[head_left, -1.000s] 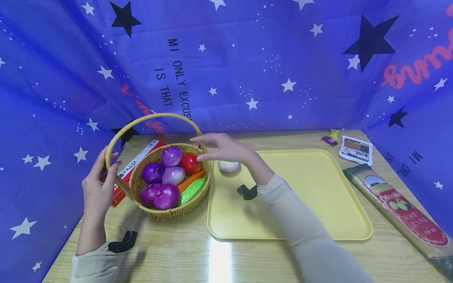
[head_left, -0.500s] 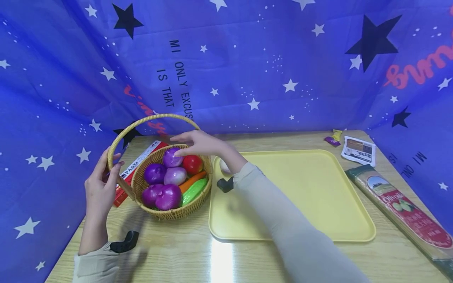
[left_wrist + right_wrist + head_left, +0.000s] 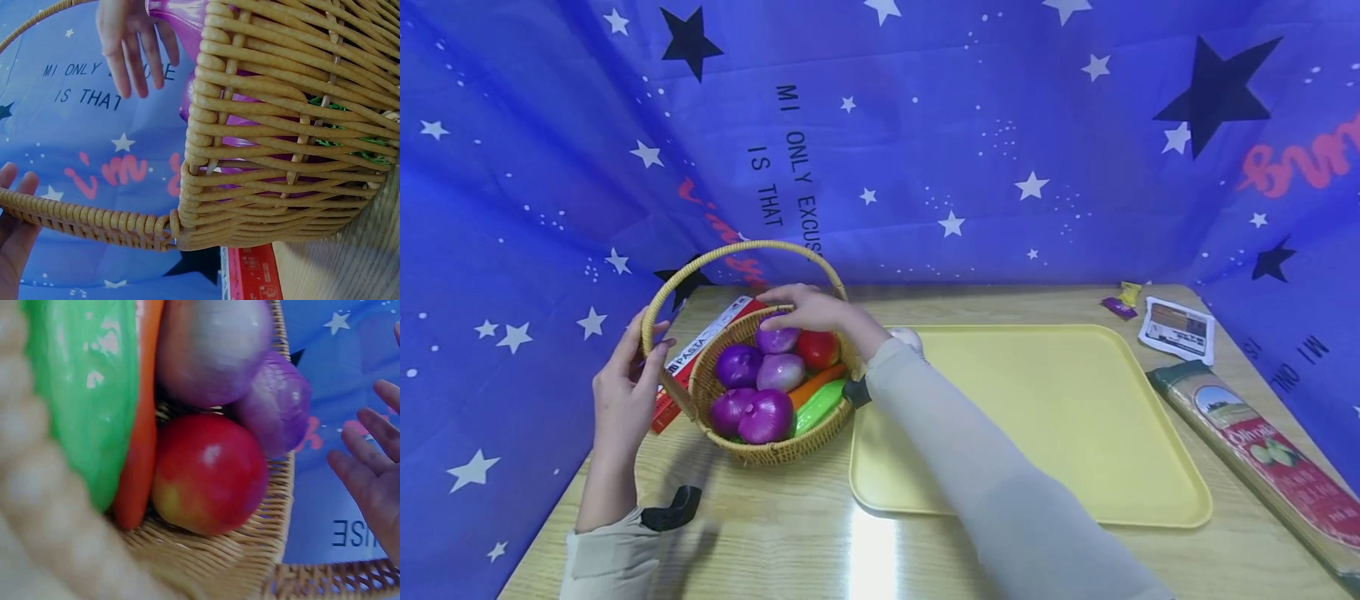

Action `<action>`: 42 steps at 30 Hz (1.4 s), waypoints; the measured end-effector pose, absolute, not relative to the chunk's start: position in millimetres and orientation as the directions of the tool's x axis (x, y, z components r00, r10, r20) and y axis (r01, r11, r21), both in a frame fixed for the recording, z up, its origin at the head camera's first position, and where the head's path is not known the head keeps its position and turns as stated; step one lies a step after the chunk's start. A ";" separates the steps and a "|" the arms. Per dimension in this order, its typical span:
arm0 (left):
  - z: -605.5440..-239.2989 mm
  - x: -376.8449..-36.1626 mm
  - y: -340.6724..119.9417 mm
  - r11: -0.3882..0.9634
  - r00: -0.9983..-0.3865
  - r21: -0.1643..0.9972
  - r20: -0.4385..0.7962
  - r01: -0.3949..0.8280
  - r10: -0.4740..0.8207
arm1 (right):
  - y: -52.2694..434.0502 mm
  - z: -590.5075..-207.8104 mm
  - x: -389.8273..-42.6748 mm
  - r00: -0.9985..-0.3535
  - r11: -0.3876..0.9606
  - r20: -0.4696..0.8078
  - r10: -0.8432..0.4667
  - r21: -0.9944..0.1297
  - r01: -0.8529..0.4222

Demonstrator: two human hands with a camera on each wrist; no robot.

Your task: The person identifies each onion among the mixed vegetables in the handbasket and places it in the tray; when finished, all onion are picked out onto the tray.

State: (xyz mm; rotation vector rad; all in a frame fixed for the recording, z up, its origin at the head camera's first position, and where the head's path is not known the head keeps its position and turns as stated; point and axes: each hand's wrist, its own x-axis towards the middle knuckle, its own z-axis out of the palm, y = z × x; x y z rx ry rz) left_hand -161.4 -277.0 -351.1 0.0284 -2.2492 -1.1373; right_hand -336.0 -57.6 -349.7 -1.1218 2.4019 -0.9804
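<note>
The left hand (image 3: 625, 392) is curled round the near-left root of the arched handle on the round woven wicker basket (image 3: 752, 446), thumb and fingers gripping the cane and steadying the whole thing at the left of the wooden table (image 3: 760, 533). The right hand (image 3: 808, 308) reaches in over the far rim, fingers spread and relaxed, hovering just above the far purple toy onion (image 3: 777, 337); the right wrist view shows those fingers straight and apart from the vegetables, so nothing is gripped there yet. Packed in the basket: more purple onions (image 3: 752, 412), a paler onion (image 3: 781, 371), a glossy red tomato (image 3: 818, 348) at the far right, an orange carrot (image 3: 812, 385) and a green cucumber (image 3: 820, 404) lying side by side along the right wall. Just right of the basket sits the flat yellow plastic tray (image 3: 1075, 433), with a pale round item (image 3: 910, 337) at its far-left corner, partly hidden behind the sleeve. A red pasta box (image 3: 700, 350) lies behind the basket; a long olive-labelled packet (image 3: 1262, 450) and small sachets (image 3: 1176, 329) lie at the right edge. This reads as the reach-in phase of picking one vegetable out. The next move calls for the right fingers to drop and close round that far onion while the left grip keeps the basket from tipping.
</note>
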 end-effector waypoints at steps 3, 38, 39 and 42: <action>-351.0 -162.1 -277.5 0.630 -0.814 0.736 0.511 0.249 -0.275 | -62.8 -354.2 -338.6 -0.655 0.485 -0.024 -0.755 -0.693 -0.534; -353.0 -162.4 -279.3 0.617 -0.815 0.744 0.510 0.256 -0.277 | -84.8 -381.5 -344.8 -0.681 0.627 -0.108 -0.724 -0.516 -0.584; -353.0 -162.5 -279.4 0.617 -0.815 0.744 0.509 0.256 -0.276 | -84.9 -380.9 -344.4 -0.683 0.628 -0.110 -0.722 -0.518 -0.580; -352.8 -163.1 -279.8 0.618 -0.815 0.742 0.511 0.258 -0.274 | -85.0 -380.3 -344.1 -0.690 0.635 -0.115 -0.714 -0.522 -0.570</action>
